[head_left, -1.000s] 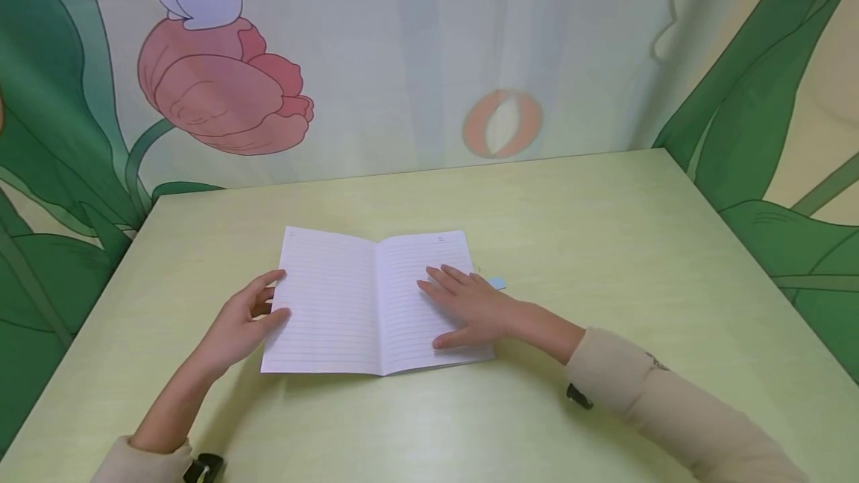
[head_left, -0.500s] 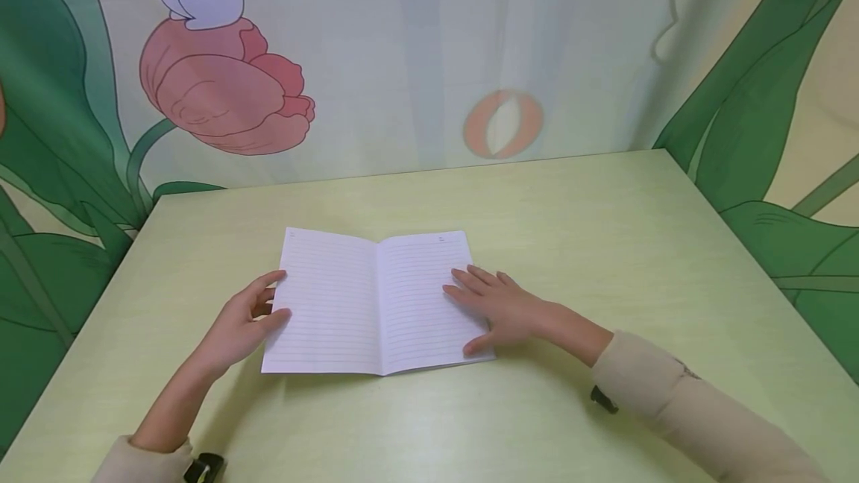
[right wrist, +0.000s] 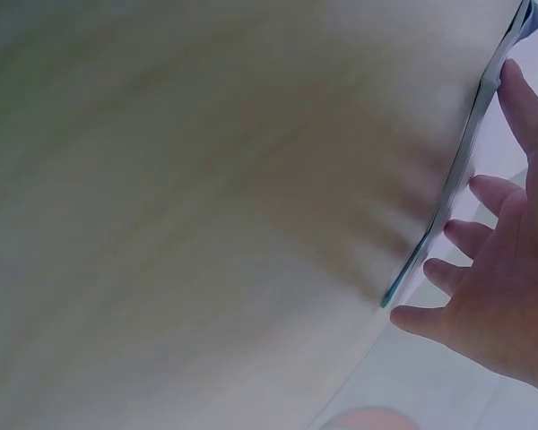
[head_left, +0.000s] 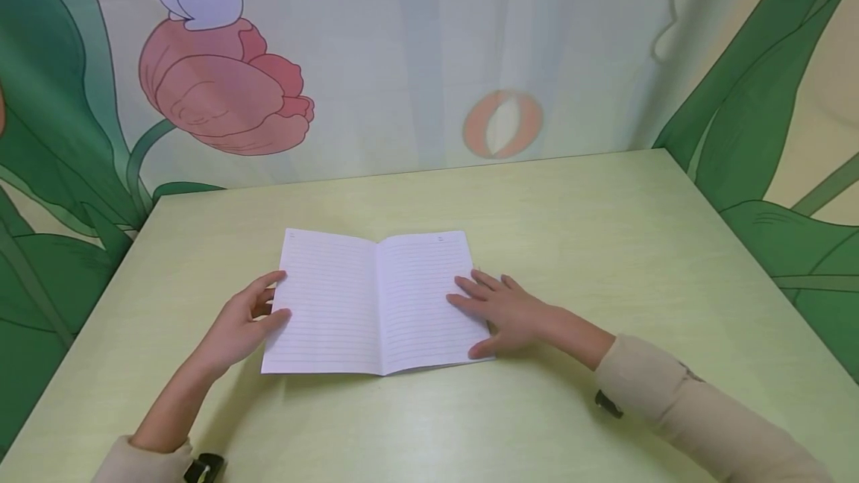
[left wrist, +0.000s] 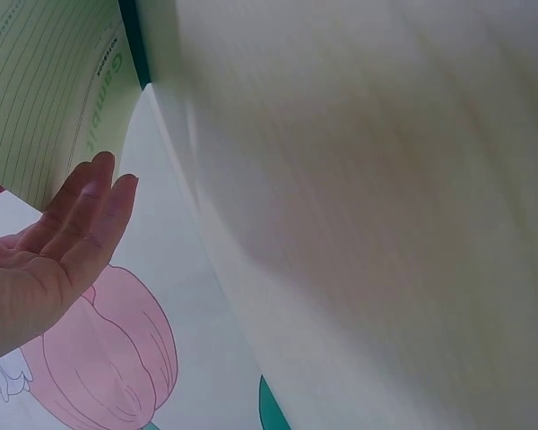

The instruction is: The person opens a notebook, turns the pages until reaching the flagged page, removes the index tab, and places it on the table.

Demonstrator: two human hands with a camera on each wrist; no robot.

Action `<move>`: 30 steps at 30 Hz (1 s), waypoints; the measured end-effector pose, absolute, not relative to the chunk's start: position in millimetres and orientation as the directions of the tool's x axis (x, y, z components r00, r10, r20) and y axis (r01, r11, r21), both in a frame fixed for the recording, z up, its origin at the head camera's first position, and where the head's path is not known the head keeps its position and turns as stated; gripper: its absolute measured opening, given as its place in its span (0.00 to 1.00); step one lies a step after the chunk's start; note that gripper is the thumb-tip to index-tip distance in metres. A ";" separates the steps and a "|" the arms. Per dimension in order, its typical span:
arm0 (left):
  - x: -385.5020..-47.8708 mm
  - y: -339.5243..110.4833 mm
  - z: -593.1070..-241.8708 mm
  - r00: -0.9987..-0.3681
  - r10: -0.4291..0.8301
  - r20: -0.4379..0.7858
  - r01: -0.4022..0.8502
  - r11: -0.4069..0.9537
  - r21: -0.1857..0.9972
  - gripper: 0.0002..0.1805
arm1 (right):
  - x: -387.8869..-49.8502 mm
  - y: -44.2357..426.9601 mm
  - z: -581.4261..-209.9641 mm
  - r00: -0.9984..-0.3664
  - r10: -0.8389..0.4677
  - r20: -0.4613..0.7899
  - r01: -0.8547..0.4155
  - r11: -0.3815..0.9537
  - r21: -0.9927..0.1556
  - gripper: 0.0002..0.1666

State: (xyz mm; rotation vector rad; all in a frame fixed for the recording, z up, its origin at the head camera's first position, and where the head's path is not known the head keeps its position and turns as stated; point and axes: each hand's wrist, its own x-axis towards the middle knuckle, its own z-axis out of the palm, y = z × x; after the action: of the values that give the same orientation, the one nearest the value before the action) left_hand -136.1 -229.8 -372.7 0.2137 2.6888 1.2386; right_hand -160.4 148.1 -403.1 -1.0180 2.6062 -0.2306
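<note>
A white lined-paper notebook [head_left: 335, 304] is resting open on a pale yellow-green worktop [head_left: 590, 237] before a flower-printed cloth backdrop [head_left: 376, 58]. The left hand [head_left: 233, 330] is pinching its left edge; the right hand [head_left: 510, 313], fingers spread and empty, is covering its right edge.

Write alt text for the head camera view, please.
An open lined notebook on a pale table, its left edge held by a person's left hand, while the right hand lies spread over its right edge. A flower-print backdrop hangs behind.

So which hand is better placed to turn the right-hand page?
Probably the right hand: it lies over that page's outer edge, while the left hand grips the notebook's opposite edge.
</note>
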 end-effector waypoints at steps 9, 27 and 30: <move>-135.4 -230.5 -372.8 -0.975 0.203 -0.094 0.060 0.642 0.764 0.33 | -161.6 138.4 -404.1 -0.675 -0.693 -0.253 -0.645 0.721 -0.254 0.49; -136.1 -229.8 -372.4 -0.974 0.210 -0.089 0.066 0.635 0.770 0.33 | -168.5 146.6 -400.2 -0.643 -0.715 -0.276 -0.658 0.699 -0.280 0.57; -136.0 -230.0 -372.0 -0.973 0.210 -0.091 0.065 0.634 0.771 0.33 | -169.6 148.8 -399.7 -0.626 -0.729 -0.276 -0.669 0.684 -0.291 0.55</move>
State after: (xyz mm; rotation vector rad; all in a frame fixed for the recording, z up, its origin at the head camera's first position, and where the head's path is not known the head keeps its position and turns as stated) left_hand -136.0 -230.0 -372.0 0.2275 2.6812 1.2543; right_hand -169.6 148.8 -399.7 -1.0949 2.5260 -0.2256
